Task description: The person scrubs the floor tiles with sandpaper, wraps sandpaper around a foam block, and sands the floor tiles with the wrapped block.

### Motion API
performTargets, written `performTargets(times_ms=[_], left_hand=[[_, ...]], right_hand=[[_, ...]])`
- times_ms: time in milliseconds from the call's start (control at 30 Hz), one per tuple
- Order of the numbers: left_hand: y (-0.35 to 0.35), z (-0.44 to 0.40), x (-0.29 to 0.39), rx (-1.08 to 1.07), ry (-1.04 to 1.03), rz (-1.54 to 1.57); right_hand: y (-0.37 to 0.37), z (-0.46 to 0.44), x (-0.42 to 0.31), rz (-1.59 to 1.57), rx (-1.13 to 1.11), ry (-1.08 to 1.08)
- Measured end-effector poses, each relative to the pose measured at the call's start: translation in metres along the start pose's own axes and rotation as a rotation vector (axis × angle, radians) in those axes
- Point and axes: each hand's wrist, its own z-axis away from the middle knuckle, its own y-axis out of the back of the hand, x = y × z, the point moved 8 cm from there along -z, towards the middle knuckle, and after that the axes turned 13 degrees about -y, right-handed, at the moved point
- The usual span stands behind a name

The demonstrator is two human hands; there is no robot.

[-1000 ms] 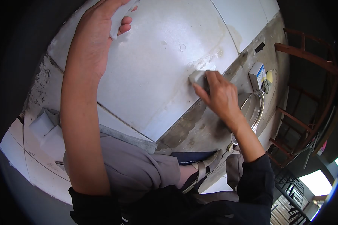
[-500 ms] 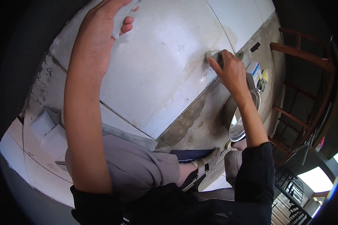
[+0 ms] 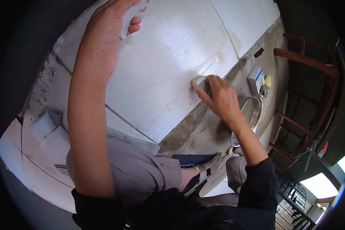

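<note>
My right hand (image 3: 221, 97) is closed on a pale grey block (image 3: 199, 82), which looks like a sponge, and presses it to a large white tile (image 3: 153, 76) near its edge. Wet, shiny streaks show on the tile beside the block. At the upper left, my left hand (image 3: 111, 19) is bent over the tile, its fingers curled round a thin whitish piece (image 3: 129, 17) that looks like a folded cloth; the frame cuts off part of it.
Beside my right forearm stands a shiny metal basin (image 3: 258, 111) on stained concrete (image 3: 214, 126). A white and blue box (image 3: 256, 79) and a yellow item (image 3: 268, 80) lie beyond it. Wooden chair frames (image 3: 306, 61) stand at right; white pieces (image 3: 50, 132) lie at left.
My right hand has slid the block along the tile's edge, toward me and to the left, leaving a wet patch. My left hand has shifted only slightly.
</note>
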Motion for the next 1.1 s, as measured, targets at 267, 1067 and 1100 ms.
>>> performTargets(times_ms=[267,1067,1100], left_hand=[[-0.005,0.005,0.001,-0.024,0.003,-0.022],[-0.023,0.014,0.019,-0.016,-0.112,0.077],[-0.022,0.014,0.019,-0.022,-0.097,0.076]], right_hand=[[0.020,-0.038,0.049,0.083,0.144,-0.152],[-0.003,0.013,-0.017,0.035,0.012,-0.055],[-0.007,0.026,-0.031,0.003,-0.003,-0.013]])
